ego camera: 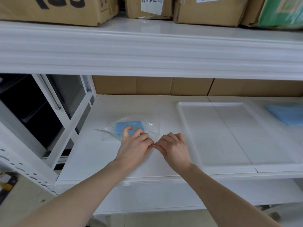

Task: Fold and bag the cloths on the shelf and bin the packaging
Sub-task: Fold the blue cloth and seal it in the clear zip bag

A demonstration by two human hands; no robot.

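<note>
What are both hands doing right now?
Left hand: fingers curled, pinching the clear bag around the blue cloth.
Right hand: fingers curled, pinching the same bag.

Left hand (136, 145) covers the near right corner of the folded blue cloth (129, 126) in its clear bag (131, 128); bag's near edge hidden too. Fingertips of both hands meet, curled; can't tell what, if anything, right hand (173, 149) pinches. Blue cloth stack (287, 114) at right: blurred, cut off by frame edge. Cardboard boxes (211, 10) up top cropped, labels unreadable. Tray (185, 128): far right side runs out of frame.
</note>
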